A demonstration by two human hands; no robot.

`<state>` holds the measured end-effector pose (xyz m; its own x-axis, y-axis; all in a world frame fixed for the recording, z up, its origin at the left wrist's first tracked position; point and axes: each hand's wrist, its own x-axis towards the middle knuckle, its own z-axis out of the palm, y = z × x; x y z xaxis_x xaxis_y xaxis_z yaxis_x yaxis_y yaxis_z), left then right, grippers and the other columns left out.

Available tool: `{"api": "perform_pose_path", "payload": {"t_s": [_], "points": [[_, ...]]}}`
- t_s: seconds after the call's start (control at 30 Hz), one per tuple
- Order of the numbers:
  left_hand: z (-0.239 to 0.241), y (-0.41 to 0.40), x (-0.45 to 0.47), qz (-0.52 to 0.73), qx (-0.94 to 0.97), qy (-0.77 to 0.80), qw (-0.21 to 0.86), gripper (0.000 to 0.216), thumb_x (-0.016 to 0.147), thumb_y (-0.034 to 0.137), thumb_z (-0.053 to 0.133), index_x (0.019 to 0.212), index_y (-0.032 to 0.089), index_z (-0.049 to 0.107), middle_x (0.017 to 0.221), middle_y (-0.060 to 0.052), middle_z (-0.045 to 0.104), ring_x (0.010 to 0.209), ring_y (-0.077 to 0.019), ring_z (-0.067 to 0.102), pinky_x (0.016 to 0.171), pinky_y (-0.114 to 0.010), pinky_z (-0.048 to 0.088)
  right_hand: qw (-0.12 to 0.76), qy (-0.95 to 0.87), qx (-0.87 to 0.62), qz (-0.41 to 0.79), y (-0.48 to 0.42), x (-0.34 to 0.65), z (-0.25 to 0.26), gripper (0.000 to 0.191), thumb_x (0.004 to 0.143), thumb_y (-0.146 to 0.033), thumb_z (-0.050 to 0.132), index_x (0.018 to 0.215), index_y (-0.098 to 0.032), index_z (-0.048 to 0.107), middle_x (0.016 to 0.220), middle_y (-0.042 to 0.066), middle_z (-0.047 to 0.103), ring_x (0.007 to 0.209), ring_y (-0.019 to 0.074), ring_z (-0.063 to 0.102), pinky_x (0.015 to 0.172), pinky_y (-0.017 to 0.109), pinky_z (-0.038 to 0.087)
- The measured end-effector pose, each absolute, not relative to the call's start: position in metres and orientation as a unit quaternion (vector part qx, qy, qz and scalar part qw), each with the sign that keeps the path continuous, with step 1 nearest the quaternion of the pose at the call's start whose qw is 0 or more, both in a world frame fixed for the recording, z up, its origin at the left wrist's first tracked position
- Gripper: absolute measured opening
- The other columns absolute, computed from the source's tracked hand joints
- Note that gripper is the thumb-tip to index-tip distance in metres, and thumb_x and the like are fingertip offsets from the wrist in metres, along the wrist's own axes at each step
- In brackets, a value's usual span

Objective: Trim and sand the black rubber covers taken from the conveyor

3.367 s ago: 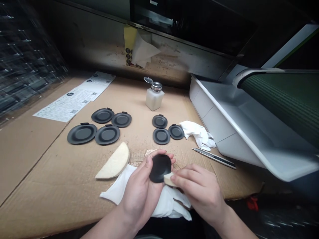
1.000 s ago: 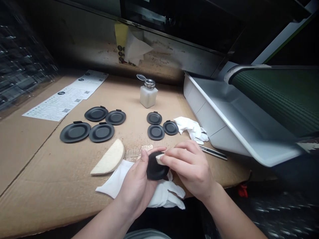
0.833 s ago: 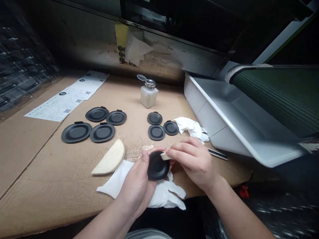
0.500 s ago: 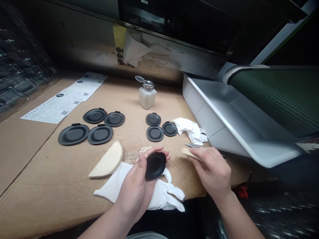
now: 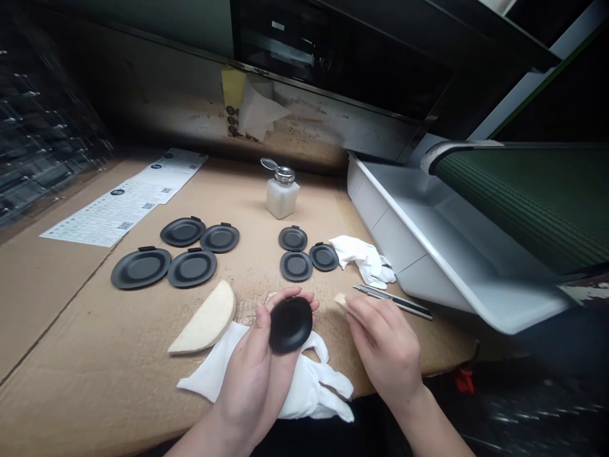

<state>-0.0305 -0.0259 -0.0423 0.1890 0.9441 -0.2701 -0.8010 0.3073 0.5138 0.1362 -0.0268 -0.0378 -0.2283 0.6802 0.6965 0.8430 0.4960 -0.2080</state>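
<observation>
My left hand [image 5: 257,368] is closed round a small black disc [image 5: 290,325], held tilted above a white glove [image 5: 309,387] on the cardboard. My right hand [image 5: 383,343] pinches a small beige wedge of sponge [image 5: 340,300], a hand's width to the right of the disc and apart from it. A larger beige half-round pad [image 5: 205,325] lies left of my left hand.
Several larger black discs [image 5: 175,257] lie at centre left and three smaller ones [image 5: 304,254] at centre. A liquid dispenser bottle [image 5: 281,190], a crumpled white cloth [image 5: 364,257], a knife [image 5: 392,299], printed sheets [image 5: 126,206], a grey tray [image 5: 451,241] and a green conveyor [image 5: 533,197] surround them.
My right hand rubbed the sponge wedge on the disc, then drew it away to the right. The left hand turned the disc a little and kept hold.
</observation>
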Motion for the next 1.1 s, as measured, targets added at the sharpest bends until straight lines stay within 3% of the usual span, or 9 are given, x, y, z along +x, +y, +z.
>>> {"api": "perform_pose_path", "payload": {"t_s": [0.1, 0.23, 0.43, 0.83, 1.1], "points": [[-0.042, -0.026, -0.03, 0.577, 0.135, 0.28, 0.755, 0.039, 0.088, 0.045, 0.036, 0.104, 0.017, 0.059, 0.11, -0.011, 0.062, 0.115, -0.0246, 0.048, 0.102, -0.039, 0.032, 0.415, -0.78, -0.464, -0.056, -0.035, 0.12, -0.025, 0.029, 0.078, -0.005, 0.056, 0.105, -0.016, 0.058, 0.089, 0.007, 0.065, 0.081, 0.0156, 0.06, 0.073, 0.031, 0.05], [-0.042, -0.026, -0.029, 0.574, 0.167, 0.281, 0.751, 0.038, 0.09, 0.043, 0.032, 0.104, 0.019, 0.059, 0.109, -0.008, 0.061, 0.112, -0.02, 0.048, 0.097, -0.033, 0.038, 0.386, -0.806, -0.448, 0.007, -0.044, 0.096, -0.024, 0.023, 0.08, -0.005, 0.051, 0.099, -0.015, 0.059, 0.084, 0.006, 0.066, 0.074, 0.0142, 0.058, 0.065, 0.029, 0.05], [-0.041, -0.027, -0.029, 0.571, 0.178, 0.309, 0.74, 0.038, 0.089, 0.044, 0.034, 0.1, 0.018, 0.06, 0.108, -0.007, 0.06, 0.112, -0.0215, 0.048, 0.102, -0.035, 0.031, 0.413, -0.794, -0.445, 0.006, -0.052, 0.079, -0.038, 0.023, 0.077, -0.002, 0.053, 0.098, -0.01, 0.058, 0.077, 0.008, 0.064, 0.069, 0.0156, 0.056, 0.059, 0.03, 0.048], [-0.041, -0.027, -0.029, 0.566, 0.171, 0.302, 0.747, 0.037, 0.089, 0.043, 0.035, 0.099, 0.018, 0.06, 0.107, -0.007, 0.06, 0.11, -0.02, 0.049, 0.099, -0.033, 0.034, 0.373, -0.818, -0.438, -0.009, -0.049, 0.086, -0.033, 0.022, 0.077, -0.002, 0.053, 0.096, -0.009, 0.06, 0.072, 0.007, 0.063, 0.063, 0.0141, 0.053, 0.054, 0.028, 0.046], [-0.044, -0.024, -0.028, 0.576, 0.145, 0.295, 0.748, 0.035, 0.089, 0.041, 0.037, 0.099, 0.017, 0.06, 0.105, -0.008, 0.062, 0.112, -0.0219, 0.05, 0.103, -0.036, 0.032, 0.395, -0.798, -0.446, -0.096, -0.031, 0.121, -0.019, 0.032, 0.075, 0.0, 0.058, 0.103, -0.015, 0.058, 0.086, 0.005, 0.067, 0.071, 0.0137, 0.057, 0.064, 0.03, 0.047]]}}
